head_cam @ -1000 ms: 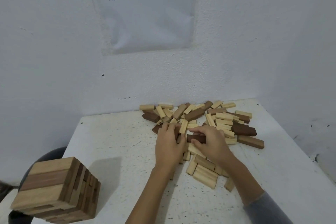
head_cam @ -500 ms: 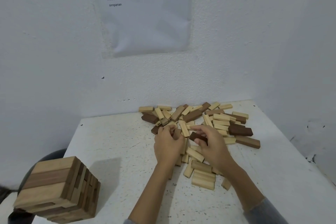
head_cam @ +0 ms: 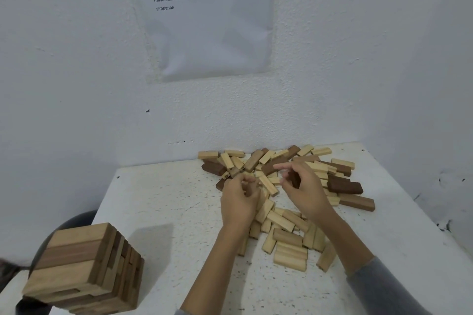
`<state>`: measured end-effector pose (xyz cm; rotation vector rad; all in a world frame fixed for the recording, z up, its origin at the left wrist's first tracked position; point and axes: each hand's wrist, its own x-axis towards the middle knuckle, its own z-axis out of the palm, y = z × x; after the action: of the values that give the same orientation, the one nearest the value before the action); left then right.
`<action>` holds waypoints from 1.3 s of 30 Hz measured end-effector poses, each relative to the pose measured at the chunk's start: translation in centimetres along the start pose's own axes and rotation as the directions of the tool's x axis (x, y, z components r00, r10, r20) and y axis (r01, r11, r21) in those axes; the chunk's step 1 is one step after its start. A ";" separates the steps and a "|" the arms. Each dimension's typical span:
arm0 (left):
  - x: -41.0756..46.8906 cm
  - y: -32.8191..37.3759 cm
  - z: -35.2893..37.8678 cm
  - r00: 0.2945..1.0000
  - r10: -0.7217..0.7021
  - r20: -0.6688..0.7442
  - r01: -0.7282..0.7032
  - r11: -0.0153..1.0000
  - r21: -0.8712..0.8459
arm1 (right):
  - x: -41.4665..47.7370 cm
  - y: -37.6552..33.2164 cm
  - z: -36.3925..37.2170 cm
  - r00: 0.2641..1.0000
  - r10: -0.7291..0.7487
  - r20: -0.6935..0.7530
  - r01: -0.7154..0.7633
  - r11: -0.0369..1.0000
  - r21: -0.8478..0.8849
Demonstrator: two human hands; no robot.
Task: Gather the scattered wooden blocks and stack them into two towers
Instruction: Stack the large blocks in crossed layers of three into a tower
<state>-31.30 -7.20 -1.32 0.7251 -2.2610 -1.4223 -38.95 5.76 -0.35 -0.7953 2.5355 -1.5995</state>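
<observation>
- While we sort the scattered wooden blocks (head_cam: 290, 256), heaped loosely at the far right of the worktop (head_cam: 166, 212), the step looks like picking pieces for the second tower.
- right grip (head_cam: 305, 188): thumb and curled fingers pinch a dark block (head_cam: 294, 179) over the heap; the index finger (head_cam: 279, 167) sticks out straight.
- left grip (head_cam: 239, 203): fingers curled in over the heap's left side; we cannot tell whether they hold a block.
- first tower (head_cam: 82, 268) looks built, near left, well apart from the heap.
- Next move, we judge: carry the dark block to bare worktop between tower and heap, lay it flat as a base, then fetch matching pieces.
- In the way: blocks overlap at all angles, so pulling one may drag its neighbours; the far ones lie close to the wall (head_cam: 332, 84); the tower is by the worktop's left edge, so an elbow could knock it.
- Also around: printed sheet (head_cam: 210, 20) on the wall; dark round object (head_cam: 64, 225) beyond the tower, kind unclear.
</observation>
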 end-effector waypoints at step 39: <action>-6.0 2.4 -5.9 0.998 -0.041 -0.050 0.014 0.890 -0.456 | -5.4 -5.9 3.4 0.999 0.026 0.033 -0.033 0.975 0.221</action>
<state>-23.78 -6.92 3.14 0.6312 -1.7704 -1.8271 -30.84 3.29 1.86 -0.7474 2.2831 -1.8045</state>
